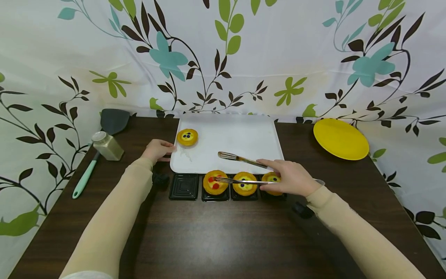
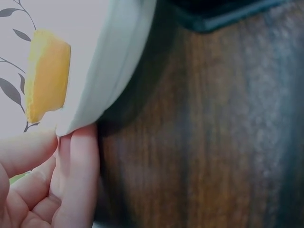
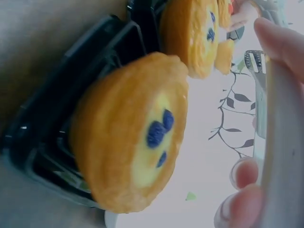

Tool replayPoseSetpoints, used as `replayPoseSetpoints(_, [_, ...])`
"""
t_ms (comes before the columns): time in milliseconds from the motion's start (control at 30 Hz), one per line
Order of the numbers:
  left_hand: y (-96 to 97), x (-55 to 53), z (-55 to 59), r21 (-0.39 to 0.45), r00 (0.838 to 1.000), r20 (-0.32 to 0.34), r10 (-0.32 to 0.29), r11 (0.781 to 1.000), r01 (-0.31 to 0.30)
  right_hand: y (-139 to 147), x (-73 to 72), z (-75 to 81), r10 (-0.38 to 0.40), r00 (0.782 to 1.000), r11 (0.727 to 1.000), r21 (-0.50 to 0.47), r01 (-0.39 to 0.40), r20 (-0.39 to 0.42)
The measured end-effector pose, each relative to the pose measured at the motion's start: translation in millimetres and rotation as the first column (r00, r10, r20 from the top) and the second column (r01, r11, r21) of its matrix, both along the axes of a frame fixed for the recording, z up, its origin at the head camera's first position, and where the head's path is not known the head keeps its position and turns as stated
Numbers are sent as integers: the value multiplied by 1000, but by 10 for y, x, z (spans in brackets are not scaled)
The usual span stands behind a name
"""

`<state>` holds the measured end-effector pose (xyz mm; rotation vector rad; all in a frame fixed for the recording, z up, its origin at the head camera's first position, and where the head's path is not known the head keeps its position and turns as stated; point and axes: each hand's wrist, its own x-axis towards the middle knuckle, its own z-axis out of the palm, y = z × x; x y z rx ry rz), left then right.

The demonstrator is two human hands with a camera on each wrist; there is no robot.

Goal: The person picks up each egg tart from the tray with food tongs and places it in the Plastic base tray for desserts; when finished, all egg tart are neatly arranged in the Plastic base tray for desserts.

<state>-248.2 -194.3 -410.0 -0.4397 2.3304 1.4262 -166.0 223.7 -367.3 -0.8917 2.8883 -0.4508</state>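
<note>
My left hand (image 1: 157,151) pinches the left rim of a white tray (image 1: 237,135), thumb on top and fingers below. A tart with blueberries (image 1: 187,137) sits on that tray close to my fingers. In my right hand (image 1: 294,176) I hold metal tongs (image 1: 240,159), their fork-like ends spread apart. The lower prong overlaps a tart with red berries (image 1: 213,190) in the head view; the upper one is over the tray. Beside it are a blueberry tart (image 1: 245,190) and another tart (image 3: 128,137), partly hidden by my right hand in the head view. These three sit in black square holders.
Left of the three tarts is another black holder (image 1: 184,186), its stepped inside showing. A shaker jar (image 1: 108,147) and a spatula with a mint handle (image 1: 85,178) lie at the left. At the back right is a yellow plate (image 1: 341,138). Patterned cloth (image 1: 251,85) hangs behind the table.
</note>
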Motion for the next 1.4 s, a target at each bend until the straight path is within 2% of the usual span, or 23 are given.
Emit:
replayPoseSetpoints(333, [-3,-15,18,5,1000,26,12,1000,-12,-111,-320,19,-63,998,998,17,63,19])
replayPoseSetpoints(500, [-24,-39,-31,14,999,29,18,1000,-19,-227,-495,21,-99,993,995,8,99,66])
replayPoseSetpoints(700, [-41,-104,-110,30,999,34,18,999,-19,-381,-708,0,-95,994,995,36,93,59])
replayPoseSetpoints(933, [-75,-122,-121,26,999,45,22,999,-23,-614,-939,2,-98,991,994,48,94,93])
replayPoseSetpoints(1167, [-49,-90,-74,29,999,44,29,999,-31,-829,-1059,-10,-107,982,993,64,98,155])
replayPoseSetpoints(1400, [-51,-64,-69,29,999,27,20,999,-21,-992,-1123,-49,-92,985,993,85,80,143])
